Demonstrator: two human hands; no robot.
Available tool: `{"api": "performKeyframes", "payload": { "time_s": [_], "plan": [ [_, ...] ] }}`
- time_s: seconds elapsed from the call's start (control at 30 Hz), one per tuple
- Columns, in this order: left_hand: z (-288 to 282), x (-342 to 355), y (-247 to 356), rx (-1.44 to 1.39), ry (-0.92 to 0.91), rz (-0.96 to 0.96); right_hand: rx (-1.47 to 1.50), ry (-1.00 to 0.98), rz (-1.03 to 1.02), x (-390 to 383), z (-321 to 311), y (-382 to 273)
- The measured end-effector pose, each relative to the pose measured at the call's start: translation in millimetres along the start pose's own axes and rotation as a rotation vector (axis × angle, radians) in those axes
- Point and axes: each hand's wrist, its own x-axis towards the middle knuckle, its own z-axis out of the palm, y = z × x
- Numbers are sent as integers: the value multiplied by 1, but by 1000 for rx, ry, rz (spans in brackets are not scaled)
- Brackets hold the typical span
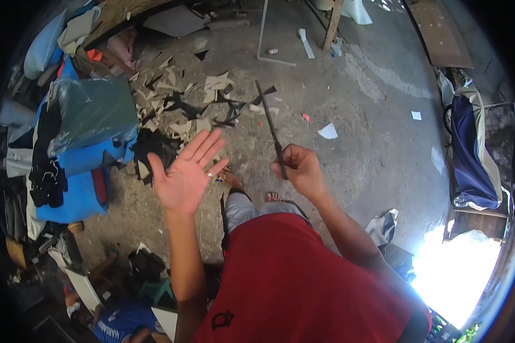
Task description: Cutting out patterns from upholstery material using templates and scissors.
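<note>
My left hand (187, 174) is raised at the middle, palm up with its fingers spread. Nothing lies in it, and a ring shows on one finger. To the right of it, my right hand (303, 173) is closed around the lower end of a long, thin, dark tool (267, 113), which looks like a narrow blade or file. Its tip points up and slightly left, toward the far floor, and the fingers cover part of its grip. The two hands are apart, and the tool touches only the right one.
Cream and black scraps (217, 86) litter the floor ahead and left. Blue bundles and a plastic-wrapped green one (94, 108) are piled at left. A person in a blue shirt (123, 323) is at lower left. At right stands something under a dark blue cover (472, 151).
</note>
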Motion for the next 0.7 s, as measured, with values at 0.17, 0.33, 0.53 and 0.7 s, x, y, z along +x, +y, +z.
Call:
{"api": "performKeyframes", "payload": {
  "time_s": [0.17,0.33,0.53,0.7],
  "plan": [
    [-93,49,83,56,109,-57,-455,135,-134,116,50,-12],
    [-139,110,172,287,313,-131,-342,121,-88,215,102,-30],
    [-127,195,229,971,454,-49,0,-44,-76,305,167,-71],
    [-109,278,271,1110,314,214,387,-236,-11,378,196,-110]
  ]
}}
